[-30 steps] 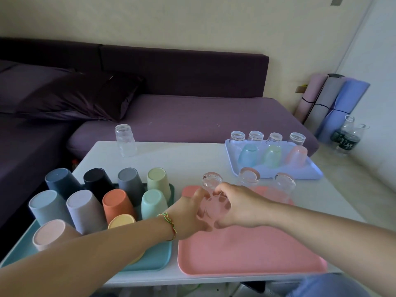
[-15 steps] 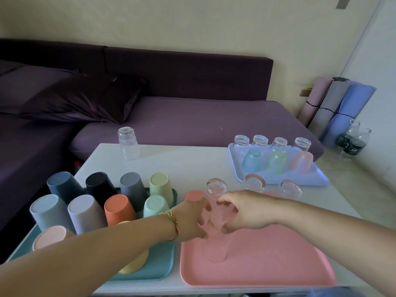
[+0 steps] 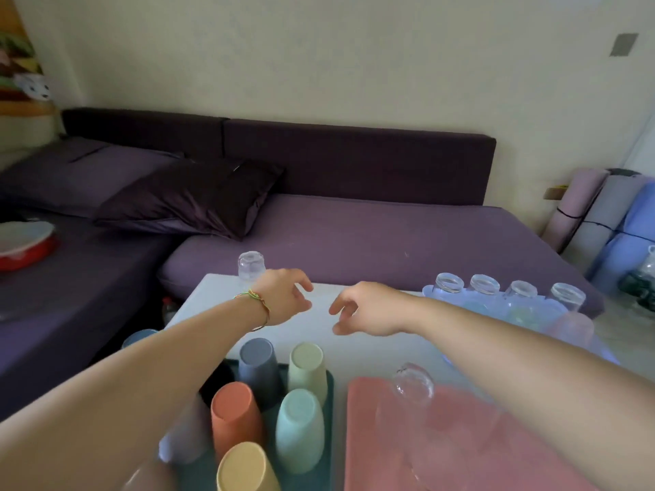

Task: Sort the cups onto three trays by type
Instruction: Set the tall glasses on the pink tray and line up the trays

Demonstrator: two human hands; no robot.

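Note:
My left hand (image 3: 283, 299) and my right hand (image 3: 365, 310) are stretched out over the white table (image 3: 340, 345), fingers loosely curled, holding nothing. A clear glass (image 3: 251, 265) stands upside down at the table's far edge, just beyond my left hand. The pink tray (image 3: 460, 466) at the front right holds an upturned clear glass (image 3: 411, 388). Opaque coloured cups (image 3: 301, 373) stand upside down on the teal tray (image 3: 329, 391) at the front left. The blue tray (image 3: 430, 290) at the far right holds clear glasses (image 3: 448, 283) and tinted cups.
A purple sofa (image 3: 354, 235) with a dark cushion runs behind the table. Rolled mats (image 3: 602, 214) lean on the wall at right. A red and white dish (image 3: 21, 242) lies on the sofa at left.
Both hands let go of the clear glass on the pink tray and reached forward toward the table's far side. The view swung upward.

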